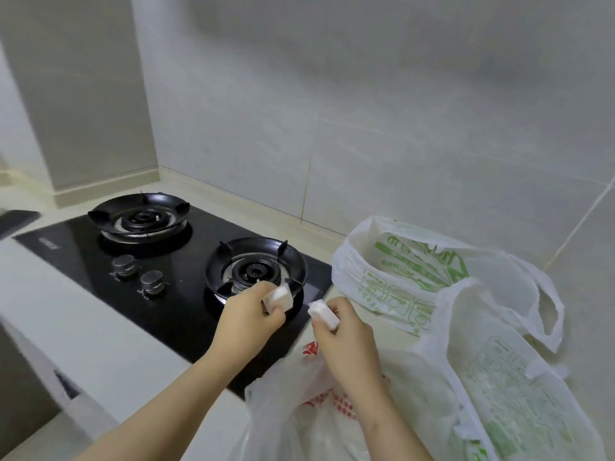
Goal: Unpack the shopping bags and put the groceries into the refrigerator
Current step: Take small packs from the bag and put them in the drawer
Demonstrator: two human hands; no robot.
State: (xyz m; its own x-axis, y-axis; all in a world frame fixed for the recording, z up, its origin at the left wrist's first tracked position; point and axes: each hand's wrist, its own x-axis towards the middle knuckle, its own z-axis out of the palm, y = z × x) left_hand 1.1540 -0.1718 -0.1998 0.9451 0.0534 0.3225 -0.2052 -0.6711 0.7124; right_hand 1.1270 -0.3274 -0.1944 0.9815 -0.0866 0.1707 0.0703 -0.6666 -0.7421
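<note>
My left hand [249, 311] grips a small white block-shaped packet [281, 296] over the right burner's front edge. My right hand [342, 334] holds a second small white packet [322, 313] just to the right of the first; the two packets are apart. Below my right wrist lies a white shopping bag with red print [319, 404]. Two white bags with green print stand on the counter, one further back [392, 267] and one at the front right [506, 394]. What the bags hold is hidden. The refrigerator is not in view.
A black glass gas hob [186, 294] with two burners and two knobs [136, 274] fills the left of the pale counter [86, 327]. Grey tiled walls [366, 111] close off the back and right. A dark flat object [16, 217] lies at the far left edge.
</note>
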